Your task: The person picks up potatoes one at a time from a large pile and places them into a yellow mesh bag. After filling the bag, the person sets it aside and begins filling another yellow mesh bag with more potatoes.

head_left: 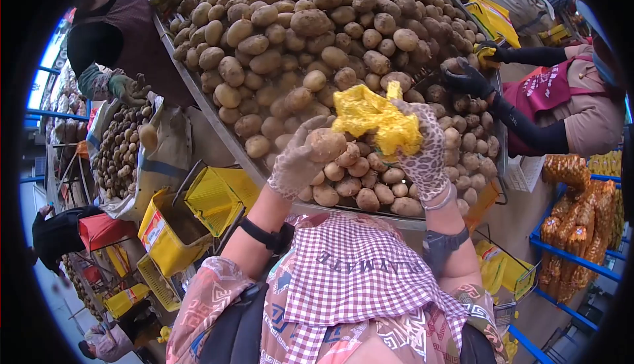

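My left hand [295,164], in a patterned glove, has its fingers round a large potato [326,145] above the near edge of the heap. A crumpled yellow mesh bag [380,118] is gripped by my right hand [426,156], which wears a leopard-print glove. The bag hangs just right of the potato, over the loose potatoes [310,23] piled on the metal-edged table [221,129]. Between my two hands, smaller potatoes [368,199] lie against the table's near rim.
A co-worker in a maroon apron [545,90] reaches into the heap from the right. Another person [122,34] stands at the left by a sack of potatoes [122,149]. Yellow baskets [173,235] stand at lower left; bagged potatoes [574,232] fill a blue rack at right.
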A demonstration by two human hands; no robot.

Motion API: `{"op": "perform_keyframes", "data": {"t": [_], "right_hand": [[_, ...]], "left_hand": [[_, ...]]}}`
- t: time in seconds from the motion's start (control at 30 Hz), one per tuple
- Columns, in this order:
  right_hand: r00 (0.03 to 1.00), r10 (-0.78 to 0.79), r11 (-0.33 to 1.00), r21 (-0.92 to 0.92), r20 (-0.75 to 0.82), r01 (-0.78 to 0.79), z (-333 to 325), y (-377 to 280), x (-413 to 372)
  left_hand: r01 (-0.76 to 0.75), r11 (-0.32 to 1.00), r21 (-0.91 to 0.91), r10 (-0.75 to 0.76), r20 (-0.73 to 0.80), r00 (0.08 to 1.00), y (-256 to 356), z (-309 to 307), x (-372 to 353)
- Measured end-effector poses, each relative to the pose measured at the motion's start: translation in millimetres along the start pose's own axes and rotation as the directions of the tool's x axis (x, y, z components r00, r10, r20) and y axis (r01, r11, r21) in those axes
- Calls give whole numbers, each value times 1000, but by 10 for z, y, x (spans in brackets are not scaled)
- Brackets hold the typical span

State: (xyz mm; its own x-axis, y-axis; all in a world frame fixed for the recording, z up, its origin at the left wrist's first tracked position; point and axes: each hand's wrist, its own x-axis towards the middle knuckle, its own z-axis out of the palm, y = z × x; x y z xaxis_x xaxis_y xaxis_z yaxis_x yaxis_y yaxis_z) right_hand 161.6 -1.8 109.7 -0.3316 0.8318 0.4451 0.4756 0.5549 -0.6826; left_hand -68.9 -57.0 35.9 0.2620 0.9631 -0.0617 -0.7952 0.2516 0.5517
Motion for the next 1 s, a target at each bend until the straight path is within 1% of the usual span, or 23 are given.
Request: {"op": "perform_keyframes", "data": {"t": [0.07,0.13,0.17,0.2,0.23,0.27,0.33,0.37,0.43,0.47,0.5,0.53,0.57,0.6,0.67,0.7,0.73,0.77,0.8,0.87,0.93,0.97,1.0], "right_hand": [[981,-191,980,-48,18,192,304,-171,82],[891,-378,889,-168,251,425,523,-234,-157],[890,-383,906,-90,247,415,530,-92,-312],[916,-306,881,-287,261,376,523,146,-424],[974,-191,873,-432,120,225,508,443,-573],[972,-196,875,-424,130,233,568,478,-565],[997,34,988,-148,-76,-45,653,583,-463],[972,181,983,13,-151,-181,679,628,-439],[837,486,853,345,-252,-392,693,726,-449],[924,251,954,-86,-290,-286,866,680,-455],[964,194,980,84,-184,-182,866,280,-285],[965,215,957,229,-148,-178,911,-94,-229],[981,-192,975,-108,17,193,882,-54,-342],[931,-226,958,-110,286,266,931,16,-546],[889,-38,998,-32,456,59,937,319,-839],[912,98,994,-81,399,-71,762,296,-755],[974,144,986,60,176,-156,730,421,-704],[973,224,954,215,-48,-209,729,507,-586],[971,234,952,216,-47,-218,748,563,-478],[883,440,871,317,-165,-375,722,446,-108],[941,337,897,318,-39,-308,870,89,-46],[993,115,979,169,31,-118,881,83,-181],[985,-103,994,37,138,99,909,71,-313]], "left_hand": [[11,995,100,-14,32,999,-14,-41,28],[164,956,-242,-160,37,986,-11,-123,56],[-18,998,-53,23,110,994,3,-134,97],[-29,998,-54,35,104,994,55,-90,82],[-12,993,-117,13,12,1000,135,-4,56],[6,983,-182,-21,-79,997,183,35,24],[38,961,-275,-70,-107,992,136,-52,34],[21,950,-311,-72,-156,985,70,-69,48],[29,939,-342,-99,-188,977,-55,-80,122],[36,950,-309,-97,-186,978,-125,-75,169],[40,960,-276,-94,-185,978,-206,-80,207],[-13,958,-286,-37,-167,985,-317,-153,243],[47,964,-262,-97,-185,978,-403,-425,279],[97,966,-239,-149,-210,966,-430,-643,302],[72,969,-234,-130,-246,960,-224,-340,290],[46,972,-232,-111,-276,955,-78,-93,312],[22,973,-231,-94,-309,946,7,77,326],[13,976,-218,-88,-337,937,25,150,334],[21,975,-219,-97,-341,935,-26,141,323],[22,995,-95,-61,-427,902,-149,110,380],[61,980,-187,-127,-365,922,-268,45,425],[29,973,-227,-79,-214,974,-318,-153,431],[-1,963,-271,-17,-65,998,-332,-307,438]]}}
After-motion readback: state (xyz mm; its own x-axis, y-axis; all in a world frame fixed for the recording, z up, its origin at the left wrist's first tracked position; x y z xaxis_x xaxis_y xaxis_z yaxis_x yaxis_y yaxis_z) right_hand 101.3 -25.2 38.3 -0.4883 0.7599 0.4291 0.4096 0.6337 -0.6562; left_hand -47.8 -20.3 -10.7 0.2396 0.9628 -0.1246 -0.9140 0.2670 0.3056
